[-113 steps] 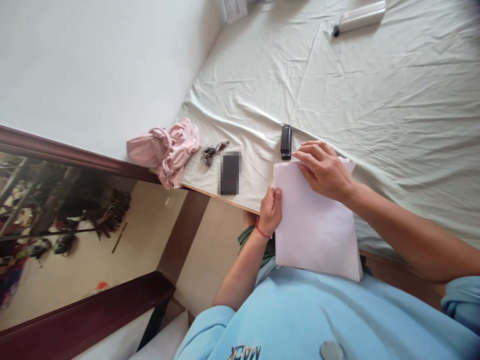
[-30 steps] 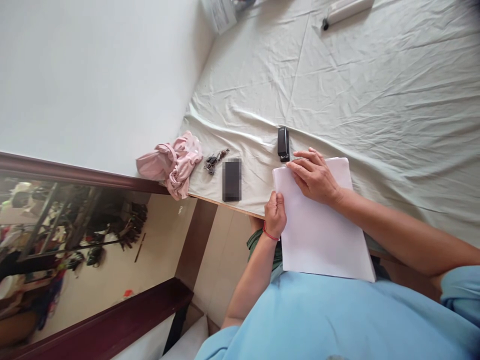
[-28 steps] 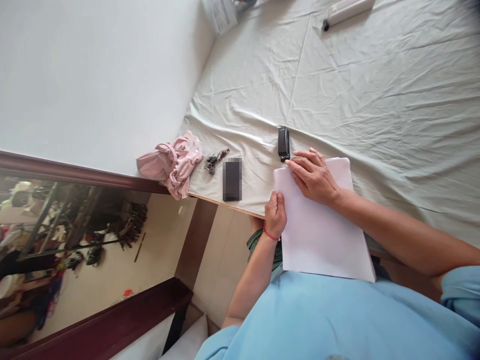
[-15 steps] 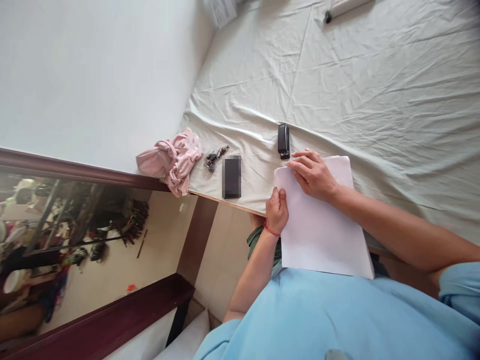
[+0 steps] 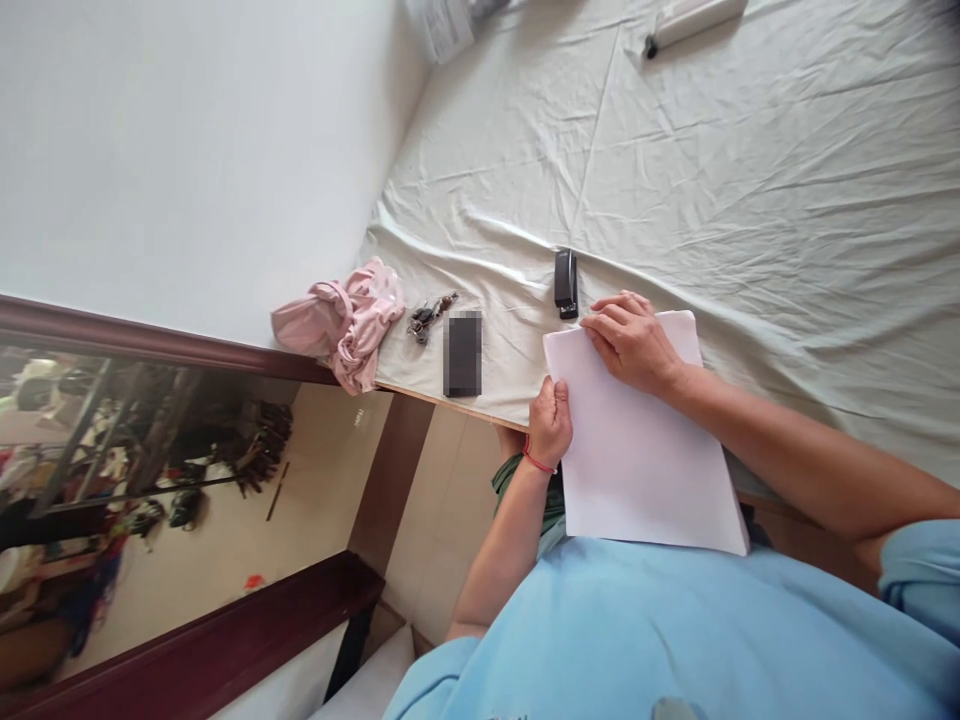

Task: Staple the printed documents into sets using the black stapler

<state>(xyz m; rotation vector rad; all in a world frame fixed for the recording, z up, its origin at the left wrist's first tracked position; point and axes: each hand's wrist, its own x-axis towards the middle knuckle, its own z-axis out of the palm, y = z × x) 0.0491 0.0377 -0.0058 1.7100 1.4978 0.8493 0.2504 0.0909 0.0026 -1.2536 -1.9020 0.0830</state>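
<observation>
A stack of white paper (image 5: 645, 460) rests against my blue shirt, its far end over the cloth-covered surface. My left hand (image 5: 551, 420) is closed on the stack's left edge, thumb on top; its other fingers are hidden beneath. At the far edge is my right hand (image 5: 634, 342), its bent fingers over the edge and its thumb side against the top sheet. A black stapler (image 5: 566, 284) stands on the cloth just beyond the stack's far left corner, close to my right fingertips but apart from them.
On the pale cloth (image 5: 712, 190) lie a blurred-out dark rectangular object (image 5: 463, 355), a bunch of keys (image 5: 429, 318) and a crumpled pink cloth (image 5: 349, 325) near the wall. A mirror (image 5: 225, 500) is at the left. A white object (image 5: 694, 20) lies at the far edge.
My right hand has shifted slightly right along the far edge, its fingers drawn closer together. The stack's far left corner has moved slightly left. My left hand keeps its hold.
</observation>
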